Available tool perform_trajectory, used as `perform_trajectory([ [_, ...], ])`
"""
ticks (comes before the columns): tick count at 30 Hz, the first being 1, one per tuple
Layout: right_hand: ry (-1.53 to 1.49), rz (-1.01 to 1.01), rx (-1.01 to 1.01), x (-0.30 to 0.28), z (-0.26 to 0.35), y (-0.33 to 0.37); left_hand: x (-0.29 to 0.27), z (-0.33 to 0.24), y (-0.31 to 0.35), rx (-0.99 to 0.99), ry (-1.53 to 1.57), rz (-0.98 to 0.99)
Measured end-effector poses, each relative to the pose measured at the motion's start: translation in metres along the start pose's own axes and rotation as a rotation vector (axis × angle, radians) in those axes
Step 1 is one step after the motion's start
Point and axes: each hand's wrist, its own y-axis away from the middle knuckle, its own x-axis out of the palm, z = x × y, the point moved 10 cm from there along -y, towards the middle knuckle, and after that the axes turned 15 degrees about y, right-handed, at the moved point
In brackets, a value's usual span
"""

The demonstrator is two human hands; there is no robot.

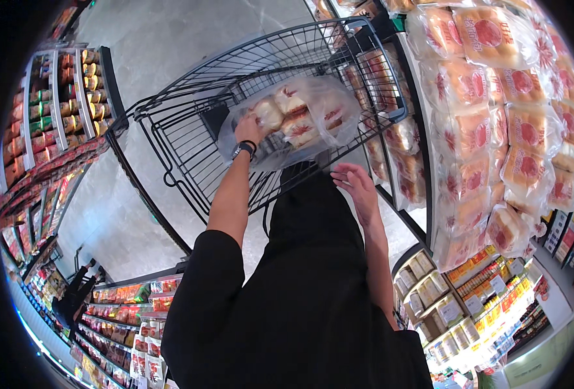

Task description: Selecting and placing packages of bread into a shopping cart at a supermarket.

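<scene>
A large clear plastic bag [339, 129] lies in a dark wire shopping cart [177, 139], with packs of bread rolls [290, 107] inside it. My left hand [247, 129], a dark band and a watch on its wrist, reaches over the cart's near side. Its fingers are bent against the left part of the bag, closed on the plastic and the bread; the fingertips are partly hidden. Outside the cart, by its near right side, my right hand [357, 185] is held in the air with loosely stretched fingers and nothing in it.
Stacked bagged bread [472, 136] fills a display close on the right, with more bread on a lower shelf [404, 139]. Shelves of packaged goods [60, 104] stand left; cans [430, 292] stand lower right. A person in dark clothes [73, 295] is at the far lower left.
</scene>
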Motion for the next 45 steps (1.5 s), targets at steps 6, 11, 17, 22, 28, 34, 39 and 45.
perform_trajectory([
  [6,-0.043,0.006,-0.01,-0.01,-0.008,0.016,-0.042,-0.018,0.029,-0.03,0.101,-0.067],
  [11,-0.05,0.022,-0.081,-0.023,-0.003,0.031,-0.091,-0.061,0.07,-0.022,0.273,-0.041],
  [17,-0.059,0.165,-0.088,-0.029,-0.012,0.047,-0.174,-0.152,0.143,-0.112,0.807,0.179],
  [22,-0.06,0.327,-0.153,-0.018,0.002,0.052,-0.254,-0.259,0.236,0.073,0.91,0.226],
  [28,-0.48,0.7,-0.208,0.017,0.049,0.097,-0.288,-0.363,0.305,0.443,1.097,0.322],
  [34,-0.797,0.909,-0.043,0.002,0.036,0.152,-0.245,-0.416,0.297,0.356,1.169,0.334],
  [39,-0.772,0.84,-0.128,-0.035,0.023,0.172,-0.2,-0.436,0.277,0.3,1.384,0.494],
  [45,-0.838,0.64,-0.291,-0.095,0.024,0.209,-0.136,-0.49,0.278,0.353,1.228,0.603],
])
